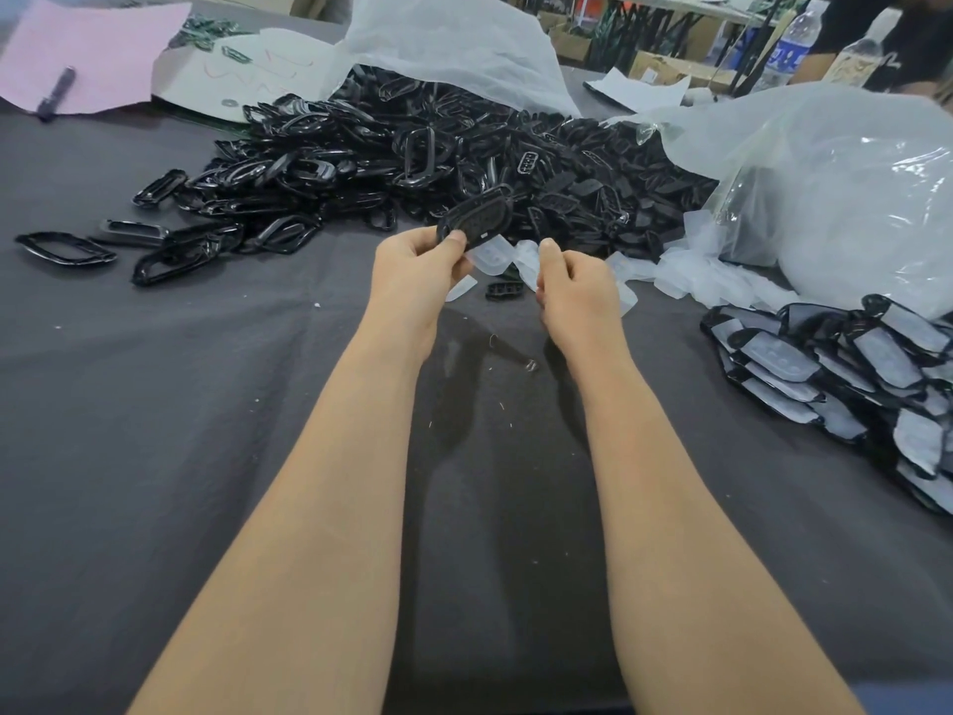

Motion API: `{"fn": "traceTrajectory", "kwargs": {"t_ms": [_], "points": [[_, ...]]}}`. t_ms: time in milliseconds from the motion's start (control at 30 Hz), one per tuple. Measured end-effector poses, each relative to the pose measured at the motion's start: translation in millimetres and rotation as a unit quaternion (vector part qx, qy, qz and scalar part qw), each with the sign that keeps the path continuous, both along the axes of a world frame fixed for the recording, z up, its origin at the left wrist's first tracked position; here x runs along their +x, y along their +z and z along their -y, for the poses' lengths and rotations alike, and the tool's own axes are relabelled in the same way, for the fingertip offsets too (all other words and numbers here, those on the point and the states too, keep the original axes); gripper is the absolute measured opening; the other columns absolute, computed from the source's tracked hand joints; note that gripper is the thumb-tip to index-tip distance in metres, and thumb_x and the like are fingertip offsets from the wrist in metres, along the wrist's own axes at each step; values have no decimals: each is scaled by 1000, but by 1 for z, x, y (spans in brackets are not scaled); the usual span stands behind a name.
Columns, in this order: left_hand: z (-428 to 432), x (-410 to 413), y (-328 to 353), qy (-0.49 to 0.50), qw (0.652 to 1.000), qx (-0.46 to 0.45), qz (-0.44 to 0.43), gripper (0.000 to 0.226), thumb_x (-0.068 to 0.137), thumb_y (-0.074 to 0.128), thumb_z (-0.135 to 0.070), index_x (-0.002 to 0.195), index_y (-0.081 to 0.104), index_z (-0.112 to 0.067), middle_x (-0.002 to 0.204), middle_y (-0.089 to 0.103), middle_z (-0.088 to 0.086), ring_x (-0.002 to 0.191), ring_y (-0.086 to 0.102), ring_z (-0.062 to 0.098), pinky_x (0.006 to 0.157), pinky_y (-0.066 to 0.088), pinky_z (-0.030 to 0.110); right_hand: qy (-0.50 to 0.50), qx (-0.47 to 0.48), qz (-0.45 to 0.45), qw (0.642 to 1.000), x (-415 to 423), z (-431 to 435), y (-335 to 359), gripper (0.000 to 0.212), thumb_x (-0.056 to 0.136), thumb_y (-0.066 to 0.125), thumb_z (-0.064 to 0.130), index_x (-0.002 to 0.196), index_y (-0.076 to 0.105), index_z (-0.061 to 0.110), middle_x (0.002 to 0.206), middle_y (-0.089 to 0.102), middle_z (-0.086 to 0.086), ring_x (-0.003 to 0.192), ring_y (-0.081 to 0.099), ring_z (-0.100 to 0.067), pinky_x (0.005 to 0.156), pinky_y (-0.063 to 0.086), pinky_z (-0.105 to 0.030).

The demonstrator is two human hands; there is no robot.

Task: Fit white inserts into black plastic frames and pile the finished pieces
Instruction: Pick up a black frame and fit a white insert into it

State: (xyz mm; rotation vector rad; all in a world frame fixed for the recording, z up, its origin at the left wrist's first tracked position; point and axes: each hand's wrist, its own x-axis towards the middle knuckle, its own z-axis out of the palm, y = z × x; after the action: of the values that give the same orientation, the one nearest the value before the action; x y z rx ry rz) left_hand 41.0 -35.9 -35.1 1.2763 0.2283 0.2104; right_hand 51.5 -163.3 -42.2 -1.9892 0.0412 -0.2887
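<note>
On the grey cloth (154,405), seen from the head, the left hand (420,270) is pinching a frame (475,219) between thumb and fingers, just in front of the heap (412,157), whose frames are too many to count. The right hand (577,289) is curling its fingers beside loose inserts (696,281); whether it is holding one is hidden. The finished pile (835,363) is running off the right edge. Two bottles (789,49) are standing far back, labels blurred; red scrawl on a sheet (268,69) is unreadable.
</note>
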Motion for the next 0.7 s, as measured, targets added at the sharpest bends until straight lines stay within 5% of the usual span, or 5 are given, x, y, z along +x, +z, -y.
{"fn": "traceTrajectory", "kwargs": {"t_ms": [100,233,367,533,700], "points": [[-1,1,-1,7,1000,6,5,20,96,55,-5,80,66,-10,78,63,2,75,59,9,90,53,26,-7,-23,24,999,-5,-1,3,33,97,51,32,71,51,12,67,53,0,67,50,-17,66,44,-33],[-1,2,-2,24,1000,3,4,20,96,54,-5,80,65,-10,81,64,5,80,61,14,92,53,30,28,96,23,995,-10,-9,10,9,96,55,24,102,58,19,99,61,8,93,60,-13,89,53,-35],[1,2,-2,32,999,17,3,14,96,54,-6,89,66,-7,82,66,3,81,63,13,87,55,26,66,59,29,996,-12,-15,9,6,90,64,23,85,63,21,76,61,12,70,55,0,69,46,-19],[3,1,-2,40,999,23,4,11,97,50,-2,99,61,-5,83,65,0,69,66,3,67,55,16,-19,85,42,995,-9,-13,8,13,92,56,10,83,55,20,85,69,-6,81,66,-19,84,54,-38],[2,-3,1,30,999,23,8,17,99,46,0,90,57,-9,82,66,0,63,68,1,60,52,12,-120,145,63,980,-9,3,9,31,93,42,2,83,48,31,71,62,3,50,57,1,73,54,-33]]}}
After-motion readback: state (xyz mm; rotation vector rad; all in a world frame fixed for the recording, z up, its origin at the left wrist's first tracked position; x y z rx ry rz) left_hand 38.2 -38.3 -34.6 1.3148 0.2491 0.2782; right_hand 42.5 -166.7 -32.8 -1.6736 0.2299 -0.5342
